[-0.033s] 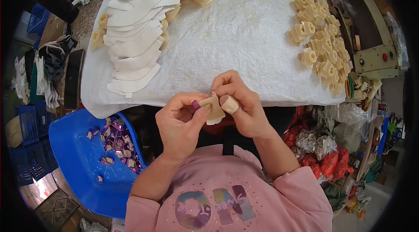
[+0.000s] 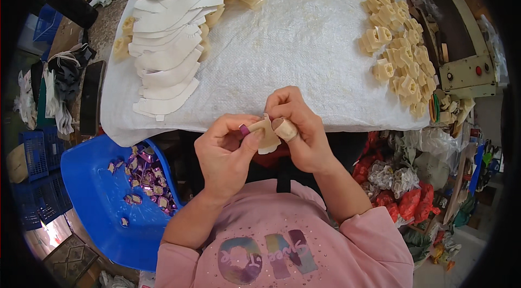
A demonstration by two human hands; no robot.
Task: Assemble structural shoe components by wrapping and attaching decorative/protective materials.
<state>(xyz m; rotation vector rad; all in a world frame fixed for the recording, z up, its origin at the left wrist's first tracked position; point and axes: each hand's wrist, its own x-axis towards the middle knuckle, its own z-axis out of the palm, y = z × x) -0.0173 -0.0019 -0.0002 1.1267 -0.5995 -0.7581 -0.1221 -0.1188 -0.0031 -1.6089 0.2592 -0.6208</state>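
Above my lap, at the table's front edge, my left hand (image 2: 223,152) is closed on a small cream sheet-like piece (image 2: 267,137). A shiny purple part (image 2: 244,129) sticks out between its thumb and forefinger, against the cream piece. My right hand (image 2: 299,130) pinches the upper right edge of the same piece, its fingers curled. Beige tape (image 2: 285,129) is wrapped about the right thumb. Fingers hide part of the piece and most of the purple part. A blue chair-shaped container (image 2: 89,201), to the left, holds several shiny purple pieces (image 2: 149,179).
White woven sheeting (image 2: 282,55) covers the table. White curved cut pieces (image 2: 168,65) lie overlapped in a row on its left. Cream moulded pieces (image 2: 401,65) are heaped along the right and far edges. Red and clear plastic bags (image 2: 410,204) sit below right.
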